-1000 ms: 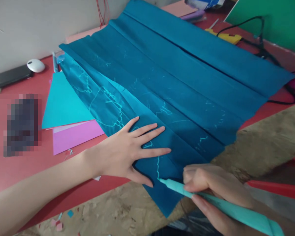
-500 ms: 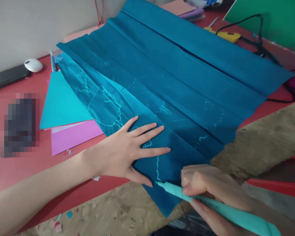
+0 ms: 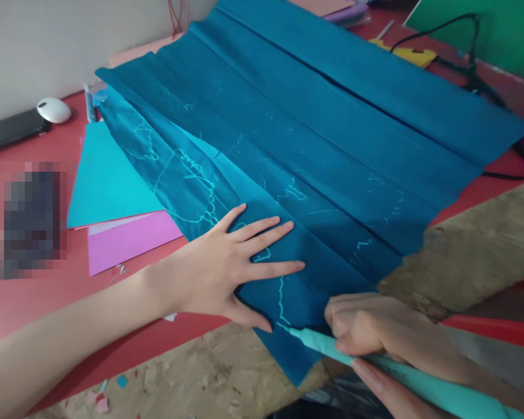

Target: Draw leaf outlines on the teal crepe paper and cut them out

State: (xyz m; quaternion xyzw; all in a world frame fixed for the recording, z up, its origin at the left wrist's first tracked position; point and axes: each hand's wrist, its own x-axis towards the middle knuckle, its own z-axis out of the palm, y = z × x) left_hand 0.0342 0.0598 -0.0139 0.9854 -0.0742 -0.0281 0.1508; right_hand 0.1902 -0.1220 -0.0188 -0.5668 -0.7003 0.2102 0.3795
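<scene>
A large dark teal sheet (image 3: 332,139), creased in long folds, lies across the table and hangs past its front edge. Light turquoise lines and scribbles run over it. My left hand (image 3: 240,262) presses flat on the near part, fingers spread. Between the fingers of my right hand (image 3: 371,326) is a turquoise marker (image 3: 327,344), its tip on the sheet at the lower end of a wavy line, right of my left thumb. Part of the marker's body passes behind the right hand's fingers.
On the red table (image 3: 21,192) lie turquoise paper (image 3: 109,180), pink-purple paper (image 3: 133,244), a white mouse-shaped object (image 3: 54,110) and a blurred dark item (image 3: 31,221). Behind the sheet are a yellow tool (image 3: 413,55), a black cable (image 3: 474,46) and a green board (image 3: 493,35). Paper scraps (image 3: 100,401) litter the floor.
The right hand and marker have shifted slightly right, lengthening the turquoise line a little at its lower end. The left hand stays in place. The view has shifted slightly.
</scene>
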